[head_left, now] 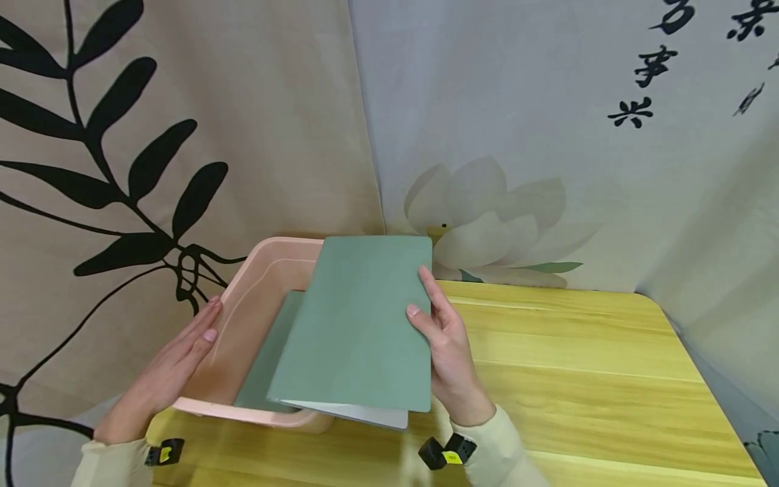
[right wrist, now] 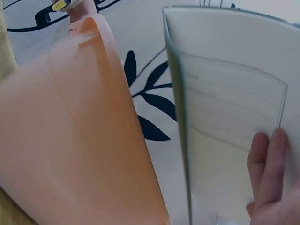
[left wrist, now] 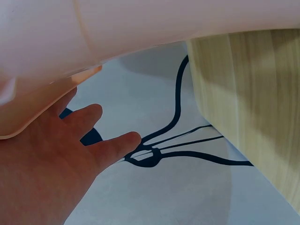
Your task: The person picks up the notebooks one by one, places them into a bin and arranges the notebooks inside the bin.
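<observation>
A green soft-cover notebook is tilted over the right side of a pink plastic bin. My right hand grips its right edge, thumb on the cover and other fingers behind. In the right wrist view, the fingers of the right hand lie against the notebook's pale printed underside. Another green cover lies inside the bin, partly hidden by the held notebook. With fingers extended, my left hand rests against the bin's left rim; the left wrist view shows this hand beside the rim.
The bin stands on the left part of a light wooden table. Behind hang a curtain with black leaf prints and a pale one with a lotus flower and black characters. Dark wrist cameras sit on both sleeves.
</observation>
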The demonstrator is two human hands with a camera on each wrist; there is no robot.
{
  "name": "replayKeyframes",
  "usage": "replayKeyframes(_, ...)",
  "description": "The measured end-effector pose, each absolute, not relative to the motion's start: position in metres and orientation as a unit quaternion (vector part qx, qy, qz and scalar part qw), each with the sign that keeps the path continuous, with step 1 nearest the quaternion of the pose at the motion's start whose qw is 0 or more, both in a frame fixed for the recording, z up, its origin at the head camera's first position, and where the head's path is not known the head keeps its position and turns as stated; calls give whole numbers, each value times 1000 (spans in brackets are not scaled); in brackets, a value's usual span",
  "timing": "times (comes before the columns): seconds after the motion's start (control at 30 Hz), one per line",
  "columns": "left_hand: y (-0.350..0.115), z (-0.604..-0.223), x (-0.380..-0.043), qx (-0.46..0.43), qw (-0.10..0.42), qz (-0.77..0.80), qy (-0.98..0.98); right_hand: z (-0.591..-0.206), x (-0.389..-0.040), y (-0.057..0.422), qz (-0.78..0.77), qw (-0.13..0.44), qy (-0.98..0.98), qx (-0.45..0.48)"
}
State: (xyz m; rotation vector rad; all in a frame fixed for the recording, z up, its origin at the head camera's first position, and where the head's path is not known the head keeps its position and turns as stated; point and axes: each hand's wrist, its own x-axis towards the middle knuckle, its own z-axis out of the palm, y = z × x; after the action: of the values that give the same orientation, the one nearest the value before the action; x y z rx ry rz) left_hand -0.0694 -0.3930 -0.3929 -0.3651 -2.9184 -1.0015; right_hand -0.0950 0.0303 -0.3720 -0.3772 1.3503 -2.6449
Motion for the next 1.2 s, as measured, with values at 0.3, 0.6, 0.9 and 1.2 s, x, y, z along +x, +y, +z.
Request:
replayKeyframes(0.3,-392,-391,-68,-115,10,-335,-935,-370,-105,-12,-884,95,442,-120)
replayKeyframes(0.6,-392,-393,-67,-134,34,-336,-932,-369,-112,-48,-845,66,520,-102)
replayKeyframes(0.9,-393,-393,-67,-127,30,-341,-931,-366,-117,-70,-837,96,532,-86)
replayKeyframes(1.2,-392,-392,-66,-132,38,-331,-934,-367,-120,-84,-818,110,555,-105)
